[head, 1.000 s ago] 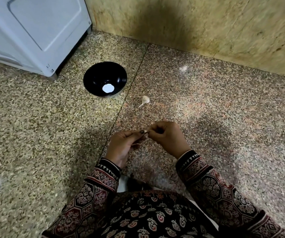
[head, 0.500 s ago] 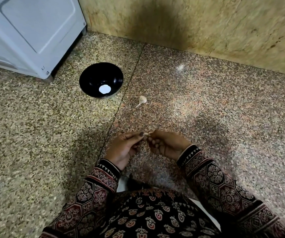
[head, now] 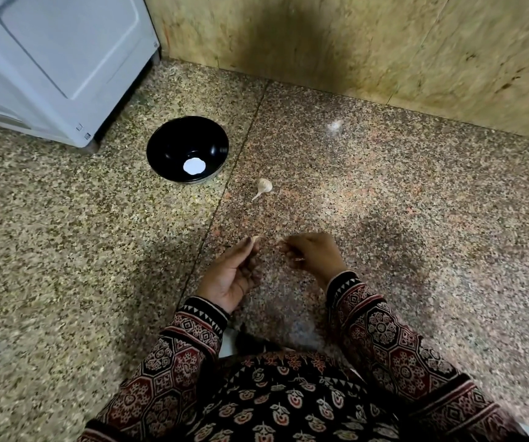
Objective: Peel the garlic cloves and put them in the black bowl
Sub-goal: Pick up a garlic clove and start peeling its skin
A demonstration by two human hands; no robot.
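Observation:
A black bowl (head: 187, 148) stands on the speckled floor, with a bright white spot at its bottom. A small garlic bulb with a stem (head: 264, 187) lies on the floor to the right of the bowl. Nearer to me, my left hand (head: 233, 272) pinches a small pale garlic clove (head: 256, 239) at its fingertips. My right hand (head: 312, 255) is a short gap to its right, fingers curled, pinching a thin pale bit of garlic skin (head: 280, 241).
A white appliance (head: 55, 59) stands at the back left, close behind the bowl. A yellowish stone wall (head: 368, 49) runs along the back. My patterned sleeves and lap (head: 282, 393) fill the bottom of the view.
My hands were joined on the clove a second ago; now they have drawn apart, the left keeping the clove and the right pulling away to the right.

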